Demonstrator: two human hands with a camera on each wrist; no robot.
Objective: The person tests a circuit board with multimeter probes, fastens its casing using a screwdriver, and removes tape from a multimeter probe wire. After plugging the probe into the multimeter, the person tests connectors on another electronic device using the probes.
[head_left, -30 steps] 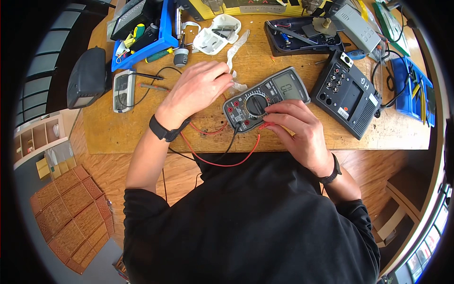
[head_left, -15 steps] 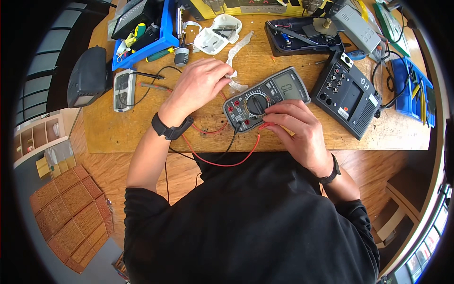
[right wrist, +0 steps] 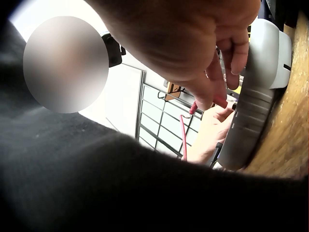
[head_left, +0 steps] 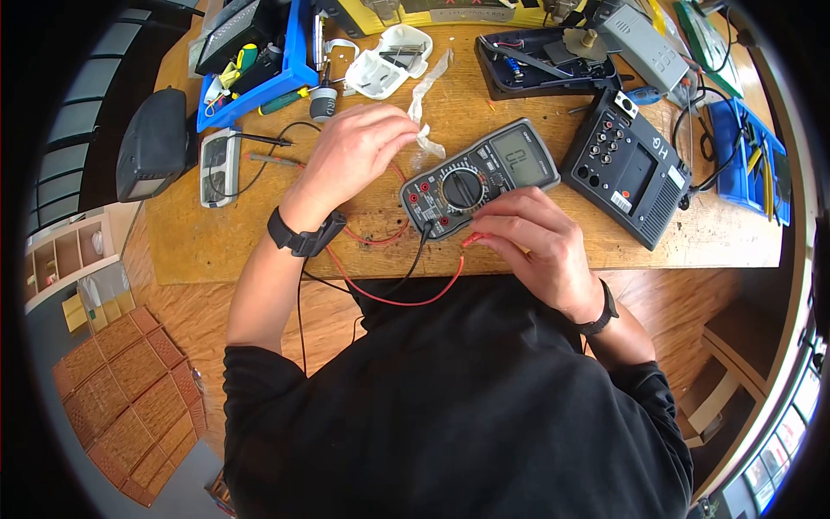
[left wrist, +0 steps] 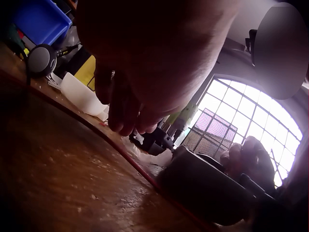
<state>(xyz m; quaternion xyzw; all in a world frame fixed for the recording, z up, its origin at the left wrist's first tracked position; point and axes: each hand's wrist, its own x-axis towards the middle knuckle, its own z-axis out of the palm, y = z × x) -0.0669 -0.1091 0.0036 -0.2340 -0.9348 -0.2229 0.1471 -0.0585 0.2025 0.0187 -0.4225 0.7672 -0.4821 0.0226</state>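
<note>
In the head view my right hand [head_left: 540, 246] pinches the red plug [head_left: 471, 239] of a test lead between thumb and fingers, just off the near edge of a grey multimeter [head_left: 447, 214]. The right wrist view shows the plug [right wrist: 193, 108] at the fingertips, its red wire hanging down. A black lead is plugged into the meter, whose display [head_left: 520, 160] is lit. My left hand [head_left: 359, 151] pinches a crumpled, whitish strip [head_left: 421, 97] beyond the meter's left side. Its fingers [left wrist: 118, 113] point down near the tabletop in the left wrist view.
A white case [head_left: 389, 65] with small metal pieces, a screwdriver and a blue bin [head_left: 290, 65] lie at the far left. Right of the meter are a black device [head_left: 627, 169], an opened dark housing [head_left: 527, 82] and another blue bin [head_left: 735, 164]. Red wire [head_left: 406, 303] loops past the near table edge.
The right hand has drawn the red plug slightly away from the meter toward the body. The left fingertips have shifted a little farther from the body. The head view has moved slightly.
</note>
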